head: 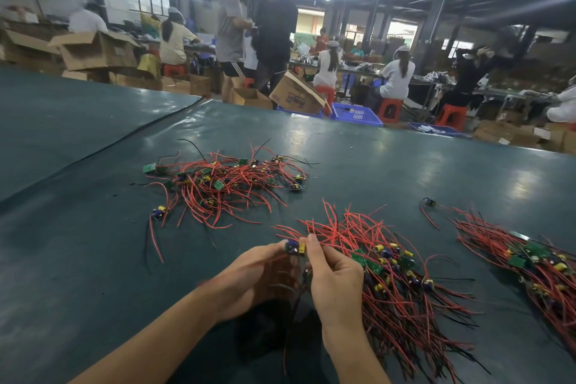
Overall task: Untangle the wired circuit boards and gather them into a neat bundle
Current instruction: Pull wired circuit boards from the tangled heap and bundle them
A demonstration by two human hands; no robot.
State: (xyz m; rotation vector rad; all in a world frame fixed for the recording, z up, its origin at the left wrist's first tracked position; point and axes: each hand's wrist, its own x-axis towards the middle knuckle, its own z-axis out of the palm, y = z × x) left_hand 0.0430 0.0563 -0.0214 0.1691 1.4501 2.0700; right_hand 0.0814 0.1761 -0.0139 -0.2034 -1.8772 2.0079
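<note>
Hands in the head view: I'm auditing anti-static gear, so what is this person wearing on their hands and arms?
The left hand and right hand are both bare: no gloves, rings, watch or wrist strap show. The arms are uncovered to the frame's edge, with no sleeve in view.

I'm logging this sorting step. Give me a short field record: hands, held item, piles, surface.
left hand: pinches small circuit board
right hand: pinches same board
tangled pile: beyond the hands, to the left
near bundle: beside right hand, wires roughly aligned
far bundle: at right edge
surface: dark green mat
</note>
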